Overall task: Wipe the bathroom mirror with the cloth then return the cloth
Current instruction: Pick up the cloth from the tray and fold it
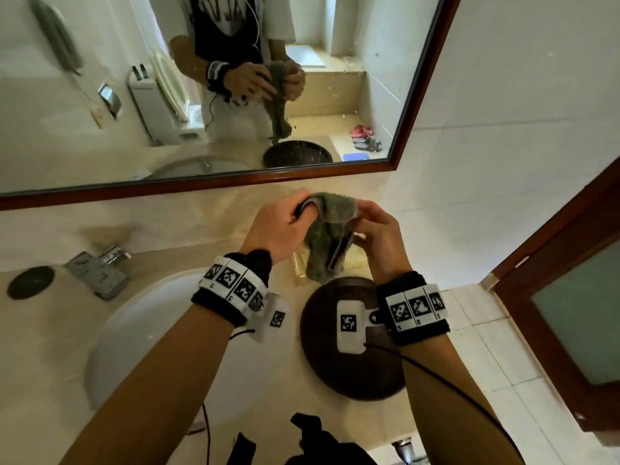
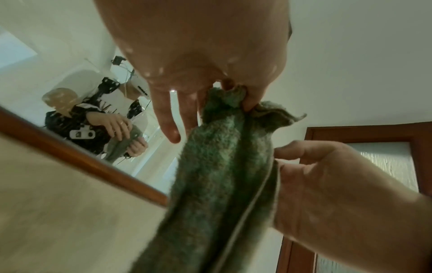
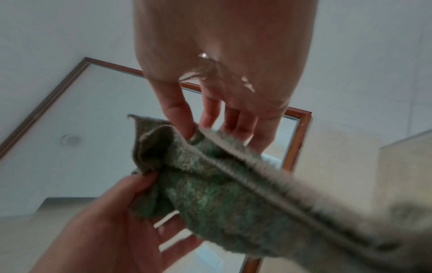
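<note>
Between the 2 hands, left hand [image 1: 280, 229] and right hand [image 1: 377, 234] pinch the soft, limp cloth [image 1: 327, 243] by its upper edge.

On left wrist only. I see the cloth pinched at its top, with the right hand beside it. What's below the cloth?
Observer: A dark round tray sits on the counter, directly under the hanging cloth. I can't tell if the tail touches it.
Operator: Is the right hand gripping or just touching?
Observer: Gripping. The right wrist view shows the right hand pinching the hemmed edge between thumb and fingers.
Operator: Is the mirror clean?
Observer: No. The head view shows specks on the mirror glass near its right side.
</note>
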